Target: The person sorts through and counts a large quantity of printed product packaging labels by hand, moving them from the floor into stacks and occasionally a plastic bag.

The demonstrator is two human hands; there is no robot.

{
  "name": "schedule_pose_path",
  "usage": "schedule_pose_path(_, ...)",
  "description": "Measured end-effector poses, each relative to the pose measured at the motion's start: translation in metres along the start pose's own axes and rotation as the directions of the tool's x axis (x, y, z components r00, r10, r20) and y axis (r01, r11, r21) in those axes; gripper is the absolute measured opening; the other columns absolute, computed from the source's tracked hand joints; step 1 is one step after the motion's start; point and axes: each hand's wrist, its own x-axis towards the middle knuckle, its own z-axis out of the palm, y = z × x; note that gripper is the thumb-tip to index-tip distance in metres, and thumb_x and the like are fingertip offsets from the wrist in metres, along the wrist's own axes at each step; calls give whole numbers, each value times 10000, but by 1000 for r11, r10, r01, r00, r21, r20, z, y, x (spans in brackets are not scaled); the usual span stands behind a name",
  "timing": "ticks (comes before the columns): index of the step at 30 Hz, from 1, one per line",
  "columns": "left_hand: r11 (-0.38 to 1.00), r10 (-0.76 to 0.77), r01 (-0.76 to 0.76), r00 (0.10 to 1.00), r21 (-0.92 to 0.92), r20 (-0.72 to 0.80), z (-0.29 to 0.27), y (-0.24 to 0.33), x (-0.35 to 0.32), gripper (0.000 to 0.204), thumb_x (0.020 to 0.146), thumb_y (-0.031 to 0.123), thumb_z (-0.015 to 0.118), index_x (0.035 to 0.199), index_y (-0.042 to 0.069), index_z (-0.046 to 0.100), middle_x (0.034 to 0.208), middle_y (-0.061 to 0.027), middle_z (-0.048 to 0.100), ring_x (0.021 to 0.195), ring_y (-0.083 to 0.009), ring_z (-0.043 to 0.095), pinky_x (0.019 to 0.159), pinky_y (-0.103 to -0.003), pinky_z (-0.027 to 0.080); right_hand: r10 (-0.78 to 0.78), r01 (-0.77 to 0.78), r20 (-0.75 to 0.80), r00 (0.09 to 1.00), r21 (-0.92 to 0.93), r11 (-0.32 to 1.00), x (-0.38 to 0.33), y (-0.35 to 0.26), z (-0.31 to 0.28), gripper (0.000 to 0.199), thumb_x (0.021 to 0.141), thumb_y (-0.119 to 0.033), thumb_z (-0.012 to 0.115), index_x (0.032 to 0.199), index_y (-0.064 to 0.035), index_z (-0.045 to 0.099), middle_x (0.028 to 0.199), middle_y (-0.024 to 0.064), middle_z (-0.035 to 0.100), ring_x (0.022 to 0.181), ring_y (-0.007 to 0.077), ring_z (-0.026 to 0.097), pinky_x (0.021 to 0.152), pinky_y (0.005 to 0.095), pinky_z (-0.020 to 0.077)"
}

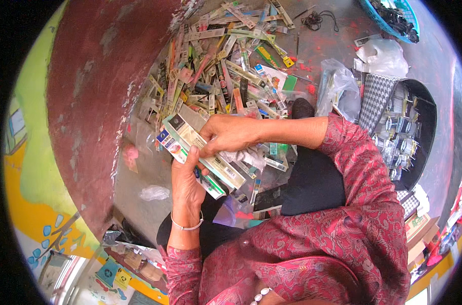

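Note:
My left hand [186,185] is closed around a small stack of long, narrow, flat packets [223,165], its thumb laid over their near edge. One in the stack carries a blue and white printed end [171,145]; others are clear or pale with green bands. The fingers of my right hand [228,133] are curled and pressed onto the upper packets from the far side, partly hiding them. Beyond my hands a wide, jumbled heap of similar packets [210,76] spreads over the grey floor. Crumpled whitish plastic [248,158] lies just below my right wrist.
At the right stands a houndstooth-patterned bin [375,104] holding clear packages. Clear plastic bags [337,89] lie beside it. A turquoise basket [412,20] with black items is at the far right. Black cord [320,21] lies beyond. A maroon-painted wall [101,76] borders the left.

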Motion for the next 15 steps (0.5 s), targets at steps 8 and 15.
schedule_pose_path(8, 999, 6, 2, 982, 41, -190, 5, 1, 1, 178, 799, 151, 616, 949, 71, 564, 763, -3, 587, 591, -95, 521, 468, -198, 373, -148, 145, 3, 989, -200, 969, -4, -1, 9, 315, 736, -310, 577, 793, -6, 639, 676, 155, 613, 642, 254, 602, 596, 364, 447)
schedule_pose_path(15, 997, -16, 1, 981, -79, -191, -20, 0, 9, 183, 872, 194, 519, 1002, 66, 510, 838, -44, 565, 757, -142, 520, 662, -270, 429, 175, -318, -553, 814, -173, 932, 34, 128, -81, 291, 684, -295, 612, 715, -9, 657, 666, 147, 623, 614, 254, 600, 593, 355, 464)
